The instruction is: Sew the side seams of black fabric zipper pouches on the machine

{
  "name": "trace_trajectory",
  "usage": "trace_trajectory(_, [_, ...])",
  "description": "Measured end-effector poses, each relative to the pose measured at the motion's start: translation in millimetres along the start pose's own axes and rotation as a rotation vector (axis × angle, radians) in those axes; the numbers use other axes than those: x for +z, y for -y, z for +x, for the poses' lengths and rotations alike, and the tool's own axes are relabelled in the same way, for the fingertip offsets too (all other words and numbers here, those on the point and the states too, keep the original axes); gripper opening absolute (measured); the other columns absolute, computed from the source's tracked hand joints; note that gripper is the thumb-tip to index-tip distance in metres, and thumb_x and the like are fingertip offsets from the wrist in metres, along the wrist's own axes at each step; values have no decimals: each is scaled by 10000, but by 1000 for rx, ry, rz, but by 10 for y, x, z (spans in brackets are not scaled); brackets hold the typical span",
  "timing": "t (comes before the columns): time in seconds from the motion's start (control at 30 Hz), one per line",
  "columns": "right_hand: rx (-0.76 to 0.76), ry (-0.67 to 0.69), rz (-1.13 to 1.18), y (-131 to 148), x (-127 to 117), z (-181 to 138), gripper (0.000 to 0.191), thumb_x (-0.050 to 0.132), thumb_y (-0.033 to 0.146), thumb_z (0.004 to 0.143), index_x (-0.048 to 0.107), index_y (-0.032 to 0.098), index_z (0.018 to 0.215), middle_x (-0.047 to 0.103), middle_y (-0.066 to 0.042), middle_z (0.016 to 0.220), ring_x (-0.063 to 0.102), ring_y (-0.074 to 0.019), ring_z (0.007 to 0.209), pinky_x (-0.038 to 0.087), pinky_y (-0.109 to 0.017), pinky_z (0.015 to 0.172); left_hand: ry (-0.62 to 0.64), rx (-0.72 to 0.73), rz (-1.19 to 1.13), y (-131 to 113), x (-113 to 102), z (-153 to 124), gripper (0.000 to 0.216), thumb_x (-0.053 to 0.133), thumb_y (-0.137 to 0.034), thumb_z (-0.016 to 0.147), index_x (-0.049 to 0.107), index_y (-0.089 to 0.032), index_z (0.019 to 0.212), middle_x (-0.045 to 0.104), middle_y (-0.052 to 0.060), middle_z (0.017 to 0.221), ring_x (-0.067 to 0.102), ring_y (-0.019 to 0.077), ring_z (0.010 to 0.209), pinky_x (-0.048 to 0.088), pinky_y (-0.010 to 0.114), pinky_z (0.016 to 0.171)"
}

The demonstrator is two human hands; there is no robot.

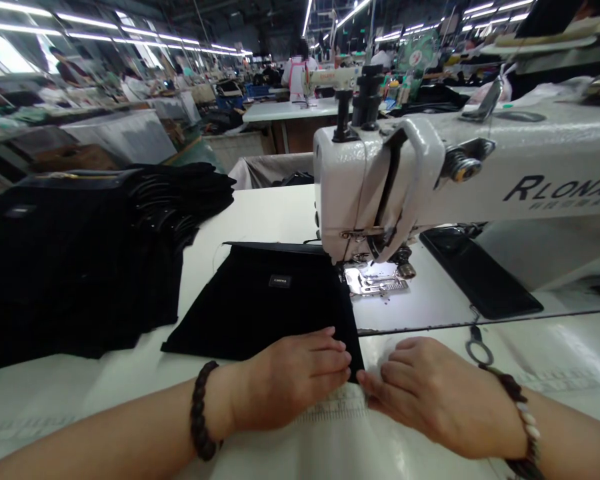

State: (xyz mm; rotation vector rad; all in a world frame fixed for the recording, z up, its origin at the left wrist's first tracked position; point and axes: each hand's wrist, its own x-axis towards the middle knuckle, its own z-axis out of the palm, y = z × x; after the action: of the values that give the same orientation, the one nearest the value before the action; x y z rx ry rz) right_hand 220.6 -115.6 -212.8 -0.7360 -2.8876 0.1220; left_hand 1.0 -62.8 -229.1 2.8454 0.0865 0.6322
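A black fabric panel (240, 313) with a small label near its top lies on the white table. Its right edge runs up to the lit presser foot and needle plate of a white sewing machine (370, 193). My left hand (290, 380) rests flat over the panel's lower right part, fingers stretched toward the right edge. At the lower right corner, my right hand (430, 393) has its fingers curled, with the index finger and thumb together at the panel's edge. The fingertips' exact hold on the cloth is partly hidden.
A tall stack of black fabric pieces (80, 267) stands at the left. A black pad (480, 273) lies under the machine arm, and a grey ring-shaped pull (479, 347) sits by my right wrist. Other machines and people are farther back.
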Motion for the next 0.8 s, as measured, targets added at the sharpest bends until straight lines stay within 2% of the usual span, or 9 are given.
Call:
trace_trajectory(0.2, [118,-78,-33,-70,77,37,201,405,198,908,567,94,969,579,-16,640,528,-128,556,341,-291,513,-34,4,-11,181,28,38,163,446,-44,837,585,-48,922,637,97,977,568,181,969,364,342,1010])
trace_trajectory(0.43, [224,-188,-130,-173,104,117,254,397,249,914,594,94,952,556,1,575,487,-123,470,275,-287,458,-42,23,55,399,20,91,200,413,-58,850,595,-45,931,646,104,974,573,191,978,395,355,986])
trace_trajectory(0.63, [309,-159,-170,-272,111,134,398,271,329,950,603,112,979,530,8,524,437,-105,417,168,-289,435,8,-36,16,583,-12,127,223,400,-110,878,598,-72,972,644,78,1017,567,165,999,378,316,999])
trace_trajectory(0.8, [406,-117,-142,-319,157,135,454,233,397,946,584,127,1048,568,-1,563,461,-117,431,156,-289,449,47,-69,47,723,-27,150,230,403,-124,876,603,-95,985,637,68,1041,554,156,1021,365,311,1005])
